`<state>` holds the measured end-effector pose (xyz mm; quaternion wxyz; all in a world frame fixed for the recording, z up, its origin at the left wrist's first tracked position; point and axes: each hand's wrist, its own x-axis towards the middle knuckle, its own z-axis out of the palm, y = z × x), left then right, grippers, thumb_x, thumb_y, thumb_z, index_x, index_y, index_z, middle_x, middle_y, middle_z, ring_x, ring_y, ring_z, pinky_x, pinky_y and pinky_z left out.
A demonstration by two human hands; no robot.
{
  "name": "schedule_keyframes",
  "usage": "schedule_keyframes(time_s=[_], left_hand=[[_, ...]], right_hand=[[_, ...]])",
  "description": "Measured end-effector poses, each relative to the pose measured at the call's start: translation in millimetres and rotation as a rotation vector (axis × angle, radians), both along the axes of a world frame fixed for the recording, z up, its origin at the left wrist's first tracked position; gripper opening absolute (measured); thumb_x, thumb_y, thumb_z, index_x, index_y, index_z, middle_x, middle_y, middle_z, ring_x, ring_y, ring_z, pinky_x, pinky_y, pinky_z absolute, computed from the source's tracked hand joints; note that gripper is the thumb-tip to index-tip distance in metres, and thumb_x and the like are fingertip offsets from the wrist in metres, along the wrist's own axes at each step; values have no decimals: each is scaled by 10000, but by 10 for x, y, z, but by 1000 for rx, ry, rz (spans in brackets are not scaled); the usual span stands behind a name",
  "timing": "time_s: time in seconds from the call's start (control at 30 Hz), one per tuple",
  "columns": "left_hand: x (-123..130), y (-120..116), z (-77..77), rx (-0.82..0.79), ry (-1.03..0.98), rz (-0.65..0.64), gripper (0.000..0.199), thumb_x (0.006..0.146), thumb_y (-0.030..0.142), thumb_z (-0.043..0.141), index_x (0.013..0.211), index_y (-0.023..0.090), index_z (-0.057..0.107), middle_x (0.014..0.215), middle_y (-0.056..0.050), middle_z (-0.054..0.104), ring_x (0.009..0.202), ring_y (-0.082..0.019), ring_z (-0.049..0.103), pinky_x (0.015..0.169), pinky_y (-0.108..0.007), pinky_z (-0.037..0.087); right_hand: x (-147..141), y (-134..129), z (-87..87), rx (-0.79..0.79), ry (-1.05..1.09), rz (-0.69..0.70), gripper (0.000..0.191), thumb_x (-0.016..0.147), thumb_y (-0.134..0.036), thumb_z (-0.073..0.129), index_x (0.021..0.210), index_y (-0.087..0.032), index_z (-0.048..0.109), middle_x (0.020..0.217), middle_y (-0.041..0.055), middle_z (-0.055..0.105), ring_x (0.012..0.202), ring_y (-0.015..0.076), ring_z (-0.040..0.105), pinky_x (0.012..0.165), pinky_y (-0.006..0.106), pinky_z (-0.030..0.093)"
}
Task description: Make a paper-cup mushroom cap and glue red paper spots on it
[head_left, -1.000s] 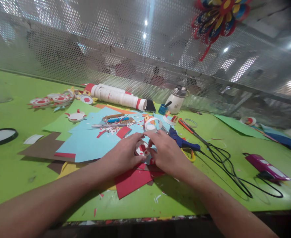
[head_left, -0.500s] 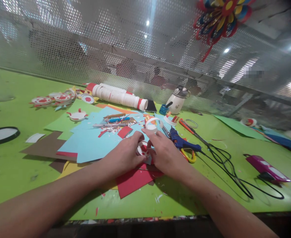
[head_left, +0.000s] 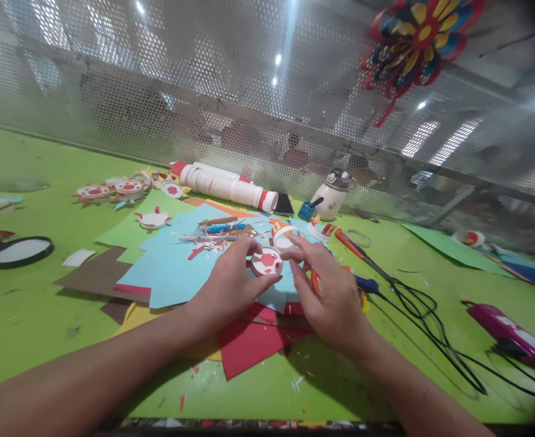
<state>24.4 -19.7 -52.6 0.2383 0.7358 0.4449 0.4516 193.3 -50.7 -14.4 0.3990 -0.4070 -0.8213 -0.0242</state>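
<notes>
Between the thumb and fingers of my left hand point(head_left: 233, 279) is a small white paper disc point(head_left: 267, 261) with red shapes on its face, tilted toward me. My right hand point(head_left: 326, 291) is just right of the disc, fingers bent and apart; a fingertip is close to its edge, and I cannot make out a touch. Behind the disc stands a white paper ring point(head_left: 286, 238). Under the hands lie light blue sheets point(head_left: 169, 285) and a red sheet point(head_left: 249, 346). Paper scraps and a blue pen point(head_left: 224, 229) lie beyond my left hand.
A blue glue gun point(head_left: 366, 284) lies partly behind my right hand, near an orange-handled tool point(head_left: 349, 243) with black cable. Farther back are a white paper roll point(head_left: 221, 185), a bottle point(head_left: 331, 194) and finished-looking discs point(head_left: 93, 192). A magenta device point(head_left: 508, 331) lies right.
The disc now faces up more, with its red pattern showing. My right hand has moved right and opened away from it. The whole view has shifted slightly.
</notes>
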Motion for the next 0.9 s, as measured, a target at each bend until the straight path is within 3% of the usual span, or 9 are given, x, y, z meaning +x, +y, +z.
schedule_keyframes(time_s=[0.13,0.27,0.43,0.9], left_hand=[[21,24,-31,24,-112,29,310,734,334,693,898,207,464,904,-20,555,831,-168,570,766,-338,507],[58,14,-69,94,-247,4,282,768,317,675,889,220,439,1009,-35,546,915,-169,586,805,-344,521],[80,-5,-102,163,-314,-73,275,786,268,666,899,233,418,1156,-50,505,1054,-184,570,844,-342,530],[78,-102,-57,226,0,-58,255,815,180,589,966,235,391,1079,-41,493,835,-145,517,774,-351,498]], right_hand=[[0,-30,33,269,321,44,469,803,-18,552,1227,-219,551,948,35,655,828,191,623,875,448,484],[2,-33,45,331,393,77,490,765,25,559,1204,-194,582,923,37,650,803,190,621,844,447,493],[23,-27,33,301,316,40,503,767,17,571,1235,-167,549,931,47,658,827,189,607,839,428,486],[-73,32,5,193,-96,-43,441,881,-99,502,1314,-88,421,944,101,609,863,227,457,823,431,440]])
